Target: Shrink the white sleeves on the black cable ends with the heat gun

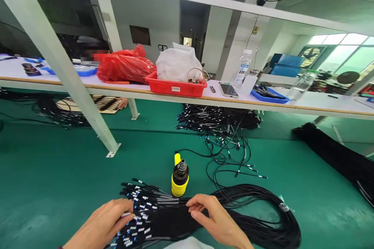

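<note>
A thick bundle of black cables point(172, 221) lies across the green bench surface, its ends with white and blue tips fanned out on the left. Over those ends my left hand point(109, 218) is closed, thumb and fingers pinched on a thin white-marked cable end. Above the bundle's middle, my right hand point(214, 216) has its fingers curled with the thumb apart, and nothing shows between them. A yellow and black heat gun point(180, 179) stands just beyond the bundle, its stepped metal nozzle pointing up.
Behind are loose cables point(216, 120) in a pile. A raised white shelf point(216, 97) holds a red bin point(175, 85), a red bag point(125, 66), a phone point(228, 90), bottles and a blue tray point(270, 95). A slanted white post point(73, 74) stands left; another black bundle point(336, 159) lies right.
</note>
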Motion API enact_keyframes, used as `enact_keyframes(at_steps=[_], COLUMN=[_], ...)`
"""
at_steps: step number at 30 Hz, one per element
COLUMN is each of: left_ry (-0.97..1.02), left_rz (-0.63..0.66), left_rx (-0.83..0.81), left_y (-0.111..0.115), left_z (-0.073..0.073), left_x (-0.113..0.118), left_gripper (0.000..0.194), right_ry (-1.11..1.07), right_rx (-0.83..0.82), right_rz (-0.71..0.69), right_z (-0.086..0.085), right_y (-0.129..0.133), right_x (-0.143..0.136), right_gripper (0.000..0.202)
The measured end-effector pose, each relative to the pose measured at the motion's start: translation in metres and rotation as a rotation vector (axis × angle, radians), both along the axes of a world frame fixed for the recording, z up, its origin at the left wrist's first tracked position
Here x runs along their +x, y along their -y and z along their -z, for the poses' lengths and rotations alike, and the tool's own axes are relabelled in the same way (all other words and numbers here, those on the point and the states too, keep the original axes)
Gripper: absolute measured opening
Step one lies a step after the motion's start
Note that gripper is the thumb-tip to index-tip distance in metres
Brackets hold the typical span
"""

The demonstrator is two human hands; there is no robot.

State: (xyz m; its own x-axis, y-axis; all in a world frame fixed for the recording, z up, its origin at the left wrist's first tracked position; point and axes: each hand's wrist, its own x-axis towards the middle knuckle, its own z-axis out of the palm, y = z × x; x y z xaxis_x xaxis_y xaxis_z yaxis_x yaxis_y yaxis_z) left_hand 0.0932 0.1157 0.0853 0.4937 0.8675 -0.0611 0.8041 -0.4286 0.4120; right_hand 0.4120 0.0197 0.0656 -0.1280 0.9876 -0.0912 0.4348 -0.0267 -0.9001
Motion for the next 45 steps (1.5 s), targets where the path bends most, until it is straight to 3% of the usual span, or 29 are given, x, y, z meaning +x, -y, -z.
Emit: enact_keyframes(at_steps=[3,6,10,12,19,27,37,45], left_ry=[0.134,0.266,0.316,0.333,0.336,0.283,0.369,0.442], left_rz=[0.163,0.272,0.275,0.255,0.217,0.16,0.095,0.029], left_rx=[0.085,0.207,0.162,0.101,0.037,0.043,0.06,0.043], left_y=[0.013,0.02,0.017,0.012,-0.001,-0.014,-0.033,-0.045], left_z=[-0.033,-0.057,-0.072,-0.075,-0.075,-0.065,-0.069,-0.049], left_x=[0.025,0.062,0.093,0.095,0.09,0.099,0.116,0.128], left_gripper=[0.028,0.025,0.026,0.025,0.031,0.036,0.042,0.045], right_ry=[-0.044,-0.032,0.032,0.045,0.1,0.122,0.106,0.097], right_rx=[0.065,0.072,0.198,0.275,0.284,0.288,0.348,0.368], right_rz=[-0.109,-0.17,-0.037,0.046,0.142,0.225,0.27,0.293], right_z=[-0.039,-0.068,-0.084,-0.087,-0.089,-0.079,-0.083,-0.061], right_y=[0.002,-0.001,-0.016,-0.024,-0.035,-0.053,-0.074,-0.09], right_x=[-0.014,-0.026,-0.025,-0.02,-0.01,-0.016,-0.009,-0.007], right_gripper=[0.03,0.038,0.012,0.016,0.016,0.016,0.019,0.02])
